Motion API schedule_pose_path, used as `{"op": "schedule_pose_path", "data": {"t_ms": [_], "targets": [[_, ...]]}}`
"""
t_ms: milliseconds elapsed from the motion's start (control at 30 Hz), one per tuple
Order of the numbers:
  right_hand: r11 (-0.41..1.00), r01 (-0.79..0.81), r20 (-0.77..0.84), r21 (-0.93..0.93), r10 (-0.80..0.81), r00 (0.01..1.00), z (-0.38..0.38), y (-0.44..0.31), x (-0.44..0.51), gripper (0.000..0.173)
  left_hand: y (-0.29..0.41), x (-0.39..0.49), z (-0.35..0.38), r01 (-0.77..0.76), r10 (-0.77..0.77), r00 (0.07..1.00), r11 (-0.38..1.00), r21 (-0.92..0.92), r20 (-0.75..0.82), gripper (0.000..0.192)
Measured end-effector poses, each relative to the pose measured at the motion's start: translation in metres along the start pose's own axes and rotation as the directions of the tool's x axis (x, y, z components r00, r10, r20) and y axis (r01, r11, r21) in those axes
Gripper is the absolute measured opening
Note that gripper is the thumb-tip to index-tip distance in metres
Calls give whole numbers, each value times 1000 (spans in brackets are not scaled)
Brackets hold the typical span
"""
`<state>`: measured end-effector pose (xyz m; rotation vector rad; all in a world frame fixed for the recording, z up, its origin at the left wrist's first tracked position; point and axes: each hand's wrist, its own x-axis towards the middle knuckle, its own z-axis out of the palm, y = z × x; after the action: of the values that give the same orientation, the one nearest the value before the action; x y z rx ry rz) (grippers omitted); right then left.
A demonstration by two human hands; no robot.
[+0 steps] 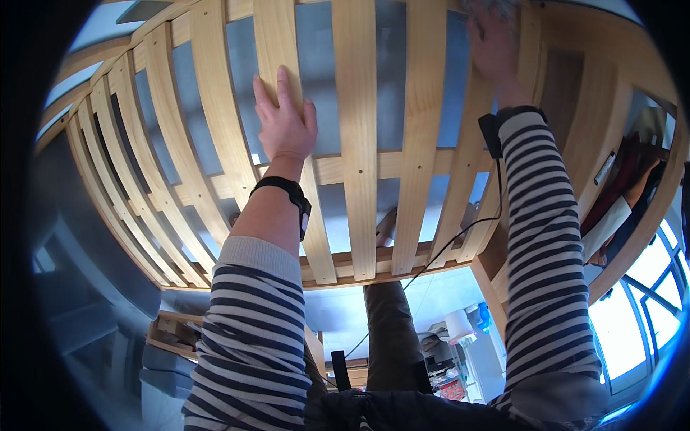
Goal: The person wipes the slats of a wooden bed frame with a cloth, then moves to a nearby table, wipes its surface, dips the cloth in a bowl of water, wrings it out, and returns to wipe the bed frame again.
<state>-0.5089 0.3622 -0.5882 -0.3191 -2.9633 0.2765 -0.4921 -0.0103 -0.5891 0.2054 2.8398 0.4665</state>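
Below me lies a slatted wooden bed base with pale pine slats [356, 108]. My left hand [285, 121] rests spread on one slat, its fingers apart and holding nothing. At the top right, near the end slats, my right hand [493, 51] reaches forward; something crumpled and greyish [493, 8], perhaps a cloth or plastic, is at its fingers, partly cut off by the picture's rim. A black band with a small device [490, 134] is on my right wrist, and a thin black cable [463, 229] runs down from it.
A wooden end panel [560, 91] stands at the right, with clothes or cloths [620, 210] hanging beside it. A bright window [636, 323] is at the lower right. Grey upholstery [97, 215] lies at the left. Behind me are a shelf unit [172, 334] and a white lampshade-like object [458, 326].
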Motion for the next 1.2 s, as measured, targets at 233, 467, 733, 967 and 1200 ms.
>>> {"op": "schedule_pose_path", "data": {"t_ms": [233, 467, 733, 967, 1200], "targets": [[990, 20, 229, 142, -53, 972, -43, 5, -132, 40, -2, 0, 3, -21, 23, 998, 999, 33, -62, 71], [799, -570, 427, 193, 454, 782, -94, -19, -125, 28, -2, 0, 3, -24, 26, 998, 999, 28, -65, 71], [984, 171, -45, -54, -173, 984, 3, -30, 40, 36, -4, 1, 4, -43, 46, 995, 998, 42, -86, 71], [971, 163, 231, -175, -121, 965, -14, -25, 26, 32, 2, 0, -3, 33, -32, 999, 999, -34, 25, 69], [943, -95, 69, 319, 77, 995, -67, -64, 13, 24, 1, 0, -2, -8, 9, 999, 1000, 26, -50, 70]]}}
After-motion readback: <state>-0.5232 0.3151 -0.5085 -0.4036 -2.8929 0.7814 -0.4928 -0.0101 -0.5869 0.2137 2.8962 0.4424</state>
